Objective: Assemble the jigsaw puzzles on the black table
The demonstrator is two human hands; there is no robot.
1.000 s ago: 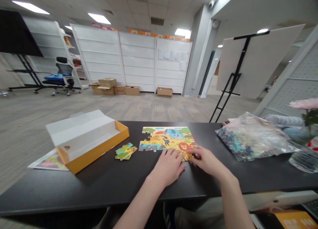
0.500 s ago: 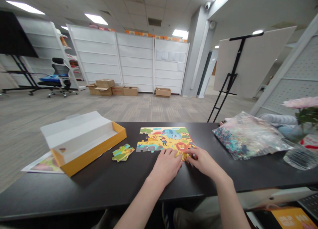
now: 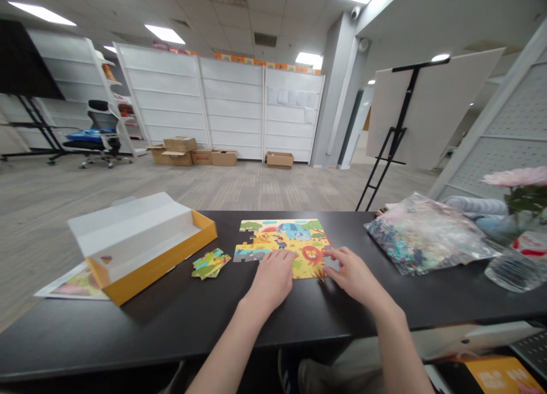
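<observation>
A colourful animal jigsaw puzzle (image 3: 294, 232), with an elephant and a lion, lies partly assembled on the black table. There is a gap in its left side. My left hand (image 3: 276, 273) rests on the puzzle's lower middle edge, fingers laid out flat and holding nothing. At the lower right corner, my right hand (image 3: 351, 271) pinches a greyish puzzle piece (image 3: 331, 263) between thumb and fingers. The piece looks tilted, and part of it is hidden by the fingers. Left of the puzzle sits a small pile of loose puzzle pieces (image 3: 211, 263).
An open yellow box (image 3: 160, 270) with a white lid stands at the left, over a printed sheet (image 3: 70, 283). To the right lie a clear plastic bag (image 3: 427, 234) of colourful pieces and a clear container (image 3: 515, 269) near a pink flower (image 3: 515, 176).
My left hand has slid left along the puzzle's lower edge, uncovering the area below the lion. My right hand has shifted slightly right, and the greyish piece now shows between its fingers.
</observation>
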